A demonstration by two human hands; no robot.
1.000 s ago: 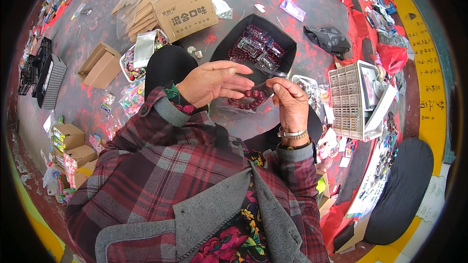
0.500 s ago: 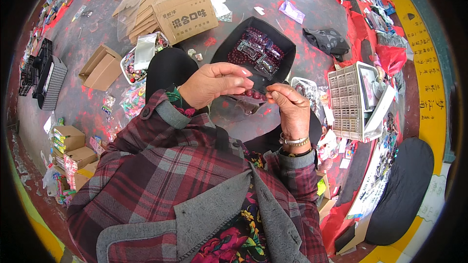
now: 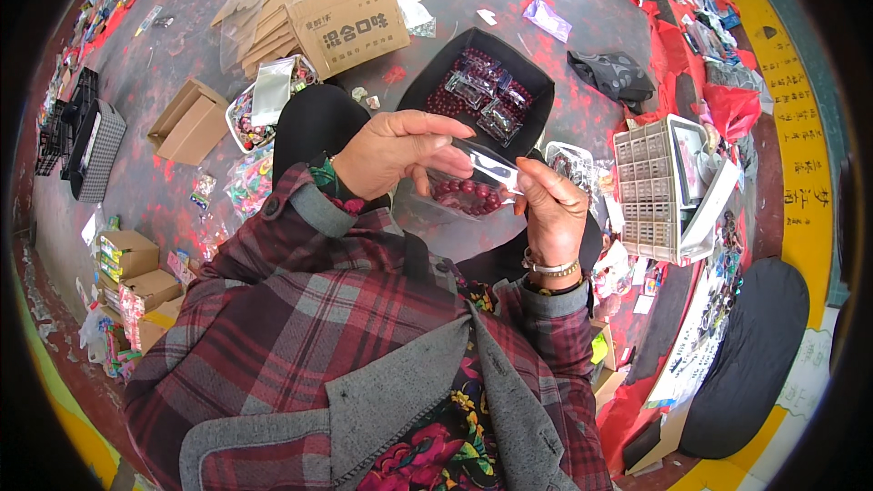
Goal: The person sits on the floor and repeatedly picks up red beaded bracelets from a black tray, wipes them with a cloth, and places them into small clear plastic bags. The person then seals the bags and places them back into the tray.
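A clear plastic bag point(image 3: 492, 166) with a string of dark red beads point(image 3: 471, 196) inside hangs between my hands. My left hand point(image 3: 397, 155) holds its left side at the upper edge, fingers closed together. On the other side, my right hand point(image 3: 555, 218) pinches the bag near its shiny upper strip between thumb and fingers. Just beyond my hands sits a black open box point(image 3: 538, 107) on the floor. In it lie loose dark red beads point(image 3: 450, 102) and several clear packets point(image 3: 496, 118).
A brown carton point(image 3: 350, 25) and flattened cardboard lie beyond on the left. White baskets of small goods flank my knees. To the right stands a beige plastic crate point(image 3: 647, 184); a dark cloth bag point(image 3: 611, 77) lies past it. A small open carton point(image 3: 188, 123) is at left.
The bag has been tilted up and spread between my hands, so its shiny upper strip and the beads inside show more. My right hand has moved slightly right and down.
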